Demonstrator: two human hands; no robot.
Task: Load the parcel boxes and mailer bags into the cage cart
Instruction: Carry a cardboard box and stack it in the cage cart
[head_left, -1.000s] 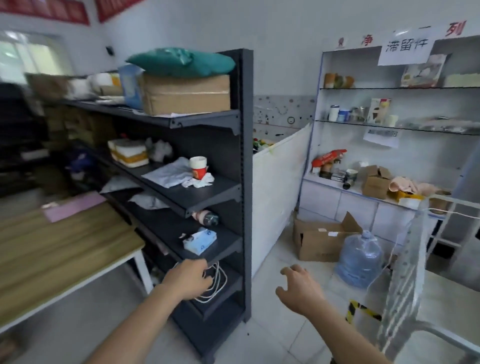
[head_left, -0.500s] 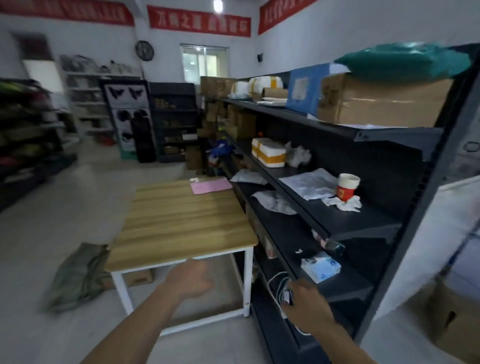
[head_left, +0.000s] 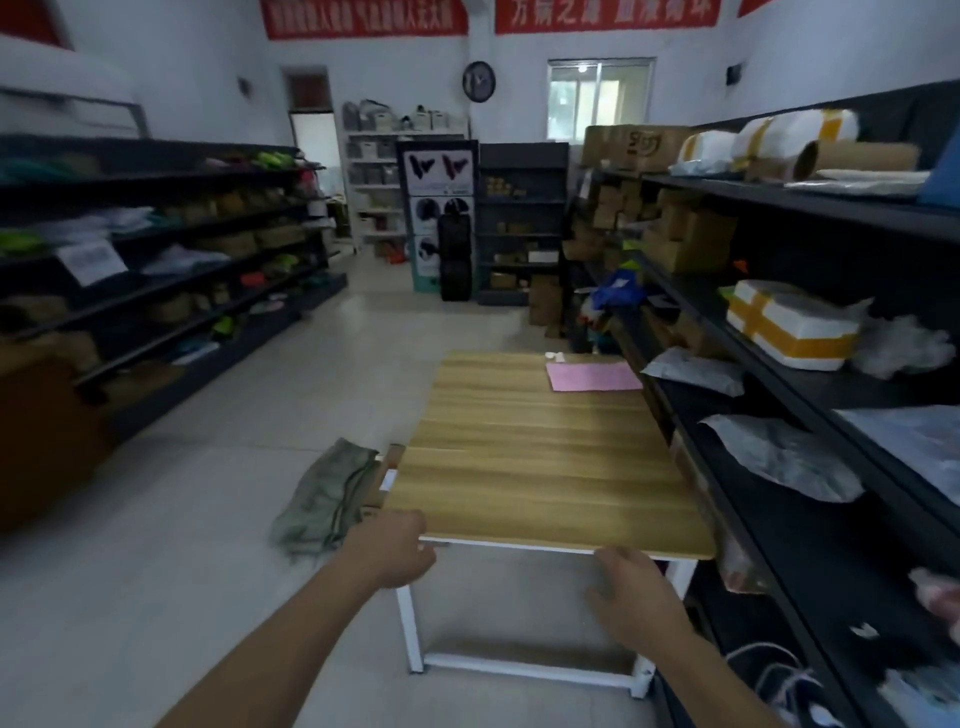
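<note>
At the near edge of the bench my left hand curled loosely by its corner, gripping nothing. My right hand hung open, empty, just below that edge.

Wooden table bears pink sheet (flat).

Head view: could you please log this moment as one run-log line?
left hand: open at wooden table edge | right hand: open, empty | parcels: grey mailer bag on shelf | cart: unseen
</note>
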